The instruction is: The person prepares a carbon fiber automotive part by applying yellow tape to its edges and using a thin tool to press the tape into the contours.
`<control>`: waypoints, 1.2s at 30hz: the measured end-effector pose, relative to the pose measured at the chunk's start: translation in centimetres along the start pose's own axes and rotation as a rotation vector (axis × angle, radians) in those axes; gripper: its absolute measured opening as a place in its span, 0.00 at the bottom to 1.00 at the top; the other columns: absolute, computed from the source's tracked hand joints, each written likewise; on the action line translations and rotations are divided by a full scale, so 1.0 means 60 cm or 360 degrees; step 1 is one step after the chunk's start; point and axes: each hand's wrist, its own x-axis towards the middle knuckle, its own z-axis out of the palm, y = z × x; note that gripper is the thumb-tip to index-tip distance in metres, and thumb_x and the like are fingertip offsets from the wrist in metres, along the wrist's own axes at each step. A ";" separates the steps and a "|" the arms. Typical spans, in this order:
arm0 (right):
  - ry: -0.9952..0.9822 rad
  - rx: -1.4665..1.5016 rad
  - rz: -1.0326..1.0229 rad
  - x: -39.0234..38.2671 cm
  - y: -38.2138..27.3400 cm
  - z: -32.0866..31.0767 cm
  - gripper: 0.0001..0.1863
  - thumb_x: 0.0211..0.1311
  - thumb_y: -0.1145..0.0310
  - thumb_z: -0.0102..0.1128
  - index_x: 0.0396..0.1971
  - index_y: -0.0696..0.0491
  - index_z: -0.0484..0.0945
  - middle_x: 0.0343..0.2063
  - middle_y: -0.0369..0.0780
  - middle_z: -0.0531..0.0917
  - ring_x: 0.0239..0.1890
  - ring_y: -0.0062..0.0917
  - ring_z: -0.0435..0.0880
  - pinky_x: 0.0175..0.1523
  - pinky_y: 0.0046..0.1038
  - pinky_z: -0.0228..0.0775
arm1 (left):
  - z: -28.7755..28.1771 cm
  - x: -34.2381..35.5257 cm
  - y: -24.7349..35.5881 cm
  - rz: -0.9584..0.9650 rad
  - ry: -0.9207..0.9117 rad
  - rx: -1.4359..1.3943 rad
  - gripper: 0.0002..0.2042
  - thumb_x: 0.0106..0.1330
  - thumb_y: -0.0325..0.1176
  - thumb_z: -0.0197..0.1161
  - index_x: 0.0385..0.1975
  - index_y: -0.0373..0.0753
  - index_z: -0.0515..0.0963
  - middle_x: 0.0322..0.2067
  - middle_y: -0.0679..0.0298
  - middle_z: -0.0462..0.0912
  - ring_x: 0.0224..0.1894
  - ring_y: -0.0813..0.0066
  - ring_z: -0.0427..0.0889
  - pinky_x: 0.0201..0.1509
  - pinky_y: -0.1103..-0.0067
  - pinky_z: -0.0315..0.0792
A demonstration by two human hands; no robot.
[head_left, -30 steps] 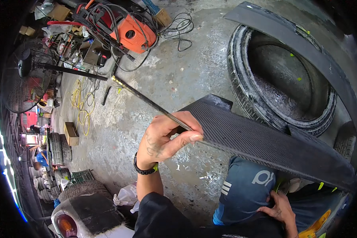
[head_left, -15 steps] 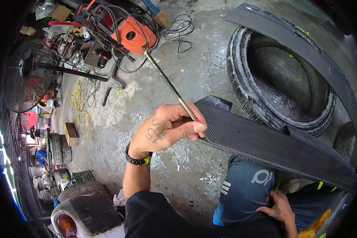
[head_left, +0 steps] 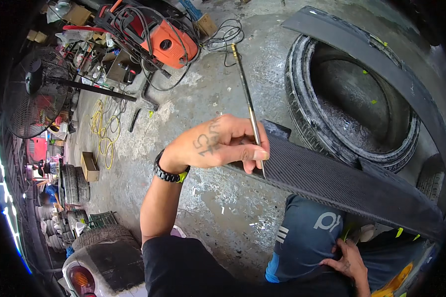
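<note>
My left hand [head_left: 218,143], with a black watch [head_left: 169,173] on its wrist, pinches a slim rod-shaped tool [head_left: 242,79]. The tool is dark in the middle and brass-coloured toward its ends. Its upper end points away from me, and its thin lower tip meets the near left edge of a long black panel [head_left: 327,171] with a carbon-fibre weave. That panel slants from the middle to the lower right, partly above my leg [head_left: 302,237]. My right hand [head_left: 347,262] lies on the leg, thumb and fingers apart, holding nothing.
A dusty tyre [head_left: 296,84] lies flat beyond the panel, and a second dark curved panel [head_left: 342,34] rests across it. Far left stand an orange pressure washer [head_left: 176,47] with hoses and a fan [head_left: 34,94]. A white car part with a tail light [head_left: 82,279] is at lower left.
My left hand has shifted slightly right and up along the panel's end. The tool has swung more upright, its upper end moving right. My right hand stays put.
</note>
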 end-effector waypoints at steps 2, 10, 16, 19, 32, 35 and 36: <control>-0.0016 0.0029 0.0052 0.000 0.000 -0.001 0.36 0.36 0.38 0.80 0.32 0.55 0.77 0.25 0.45 0.76 0.34 0.40 0.76 0.43 0.38 0.69 | -0.007 0.012 0.004 -0.0027 -0.0049 0.0066 0.07 0.72 0.30 0.62 0.38 0.31 0.79 0.32 0.63 0.84 0.32 0.80 0.84 0.38 0.84 0.77; -0.0028 0.0023 0.0075 0.001 -0.008 -0.005 0.36 0.34 0.39 0.81 0.31 0.55 0.77 0.26 0.45 0.76 0.34 0.39 0.76 0.43 0.37 0.69 | -0.029 0.056 0.025 -0.0071 -0.0517 0.0106 0.11 0.74 0.33 0.59 0.40 0.29 0.78 0.33 0.60 0.85 0.35 0.75 0.87 0.40 0.81 0.79; -0.0009 0.0016 0.0010 -0.001 -0.006 -0.003 0.36 0.36 0.40 0.81 0.31 0.55 0.76 0.27 0.45 0.76 0.33 0.39 0.76 0.41 0.37 0.69 | -0.028 0.069 0.036 -0.0171 -0.0636 0.0207 0.11 0.73 0.33 0.60 0.41 0.29 0.78 0.33 0.59 0.85 0.35 0.74 0.87 0.41 0.80 0.80; -0.0025 0.0029 0.0007 0.000 -0.005 -0.006 0.36 0.36 0.39 0.81 0.31 0.55 0.75 0.27 0.45 0.75 0.33 0.39 0.76 0.41 0.37 0.69 | -0.023 0.075 0.045 -0.0183 -0.0621 0.0225 0.12 0.70 0.36 0.63 0.37 0.30 0.80 0.28 0.59 0.85 0.30 0.72 0.87 0.38 0.79 0.80; -0.0009 -0.0021 -0.0003 -0.001 -0.021 -0.011 0.35 0.36 0.40 0.81 0.30 0.56 0.75 0.28 0.46 0.77 0.34 0.40 0.76 0.42 0.37 0.70 | -0.005 0.068 0.071 0.0274 -0.0703 0.0744 0.07 0.71 0.28 0.57 0.39 0.29 0.74 0.31 0.58 0.83 0.32 0.70 0.85 0.37 0.75 0.78; 0.0046 0.0018 -0.0046 -0.002 -0.014 -0.007 0.35 0.36 0.41 0.82 0.30 0.56 0.75 0.29 0.46 0.77 0.33 0.39 0.76 0.41 0.37 0.70 | 0.009 0.053 0.070 0.0534 -0.0592 0.0895 0.05 0.68 0.23 0.56 0.39 0.29 0.73 0.31 0.56 0.82 0.32 0.67 0.84 0.36 0.74 0.77; 0.0046 0.0020 -0.0049 -0.002 -0.014 -0.006 0.35 0.36 0.41 0.82 0.30 0.56 0.75 0.29 0.46 0.77 0.33 0.39 0.76 0.41 0.37 0.70 | 0.015 0.046 0.069 0.0660 -0.0520 0.0935 0.04 0.67 0.21 0.56 0.39 0.29 0.72 0.30 0.55 0.81 0.32 0.65 0.83 0.36 0.73 0.77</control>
